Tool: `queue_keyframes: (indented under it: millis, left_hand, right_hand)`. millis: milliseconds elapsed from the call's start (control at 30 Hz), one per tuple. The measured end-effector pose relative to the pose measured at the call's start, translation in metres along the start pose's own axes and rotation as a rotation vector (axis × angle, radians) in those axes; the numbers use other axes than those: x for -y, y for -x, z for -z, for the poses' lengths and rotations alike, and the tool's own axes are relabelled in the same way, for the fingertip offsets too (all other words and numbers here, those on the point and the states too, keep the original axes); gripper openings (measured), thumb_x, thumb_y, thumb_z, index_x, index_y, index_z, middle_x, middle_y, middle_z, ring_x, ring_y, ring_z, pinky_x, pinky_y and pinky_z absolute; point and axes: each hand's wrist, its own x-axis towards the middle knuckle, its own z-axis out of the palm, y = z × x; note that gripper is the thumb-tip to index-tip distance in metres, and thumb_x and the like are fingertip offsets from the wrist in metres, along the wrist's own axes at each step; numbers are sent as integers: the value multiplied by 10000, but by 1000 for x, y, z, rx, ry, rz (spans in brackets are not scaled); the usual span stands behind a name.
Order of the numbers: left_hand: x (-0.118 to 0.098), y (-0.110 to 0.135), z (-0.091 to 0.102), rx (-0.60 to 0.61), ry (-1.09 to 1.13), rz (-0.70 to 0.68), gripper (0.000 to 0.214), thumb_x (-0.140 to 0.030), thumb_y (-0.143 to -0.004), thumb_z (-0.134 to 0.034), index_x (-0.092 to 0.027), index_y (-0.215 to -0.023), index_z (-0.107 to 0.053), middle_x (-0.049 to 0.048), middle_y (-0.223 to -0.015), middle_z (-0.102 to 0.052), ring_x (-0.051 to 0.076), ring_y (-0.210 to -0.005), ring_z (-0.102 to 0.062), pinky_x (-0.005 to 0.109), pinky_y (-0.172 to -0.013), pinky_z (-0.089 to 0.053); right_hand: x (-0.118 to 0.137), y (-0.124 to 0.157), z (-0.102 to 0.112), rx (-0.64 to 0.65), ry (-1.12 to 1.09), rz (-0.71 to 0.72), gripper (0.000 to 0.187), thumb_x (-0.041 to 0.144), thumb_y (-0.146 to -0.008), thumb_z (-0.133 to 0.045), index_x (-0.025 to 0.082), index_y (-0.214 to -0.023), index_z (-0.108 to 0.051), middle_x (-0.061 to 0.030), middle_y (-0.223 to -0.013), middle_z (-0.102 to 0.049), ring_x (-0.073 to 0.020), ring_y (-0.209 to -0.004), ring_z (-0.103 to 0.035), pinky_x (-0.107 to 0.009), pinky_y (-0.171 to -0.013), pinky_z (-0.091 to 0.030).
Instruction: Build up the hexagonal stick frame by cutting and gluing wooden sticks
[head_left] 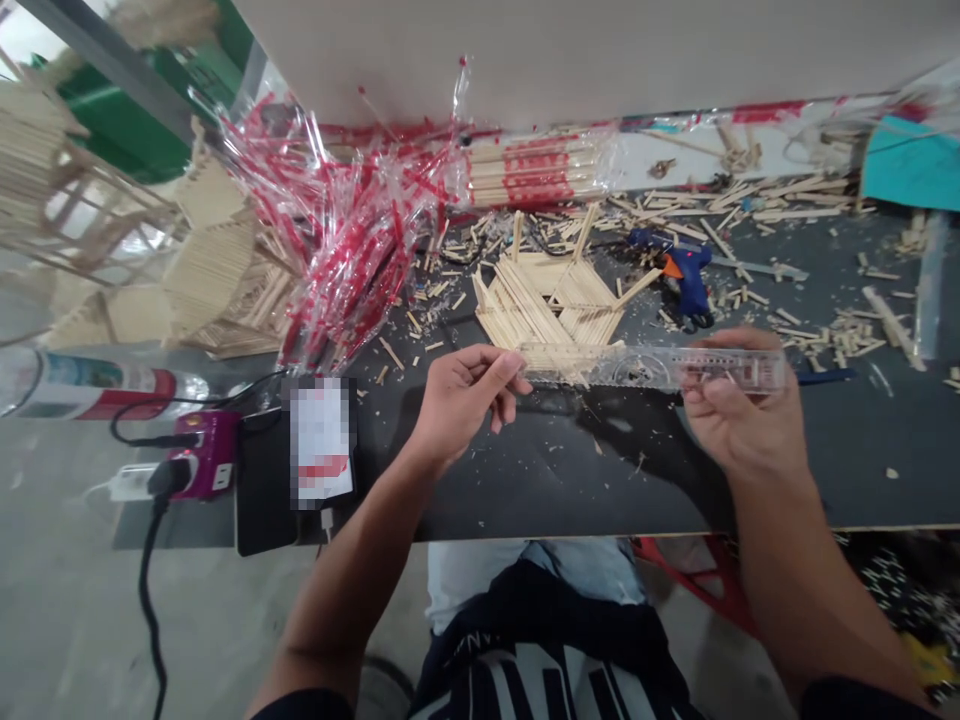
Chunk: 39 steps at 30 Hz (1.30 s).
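Dark striped clothes (pixel 541 610) are closest. The left hand (pixel 472 395) and right hand (pixel 742 420) pinch a clear ruler (pixel 651 368) near its ends, across the stick shape's (pixel 551 305) near edge, maybe touching it.

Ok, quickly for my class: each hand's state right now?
Left hand: closed, pinching one end of the clear ruler.
Right hand: closed, holding the ruler's other end.
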Motion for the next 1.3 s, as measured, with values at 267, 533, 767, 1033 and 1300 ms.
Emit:
queue_keyframes:
  millis: [267, 533, 767, 1033, 1300]
  left_hand:
    - [2, 1, -2, 2, -20, 56, 271, -414, -799, -839, -188, -745, -700, 7, -647, -723, 47, -391, -548, 159, -304, -387]
    - [2, 2, -2, -19, -90, 12, 234, -403, -859, -774, -196, -781, -698, 18, -667, -734, 53, -408, -565, 161, -322, -423]
    - [3, 3, 1, 26, -54, -20, 208, -374, -895, -760, -190, -813, -708, 16, -689, -739, 56, -432, -586, 160, -334, -439]
    - [2, 2, -1, -15, -86, 11, 225, -398, -866, -775, -197, -799, -701, 22, -684, -736, 58, -418, -568, 173, -323, -425]
    - [3, 1, -1, -13, -117, 16, 253, -437, -867, -761, -204, -803, -689, 30, -697, -744, 62, -423, -564, 179, -322, -418]
  right_hand:
    - [-5, -1, -2, 40, 45, -50, 373, 364, -585, -962, 296, -874, -735, 28, -688, -687, -112, -542, -627, -190, -465, -511]
    - [-4, -2, -5, 79, 38, -36, 372, 382, -624, -961, 302, -899, -724, 10, -682, -671, -125, -535, -596, -213, -427, -474]
    - [-3, -2, -6, 77, 46, -56, 382, 359, -628, -962, 300, -913, -713, 7, -704, -667, -126, -556, -609, -211, -435, -477]
    - [-4, -3, -7, 22, 81, -58, 428, 415, -566, -976, 294, -885, -717, 10, -648, -674, -134, -516, -601, -228, -421, -480]
    - [-5, -3, -6, 5, 74, -64, 417, 417, -554, -992, 296, -868, -746, 5, -653, -689, -119, -504, -596, -193, -401, -461]
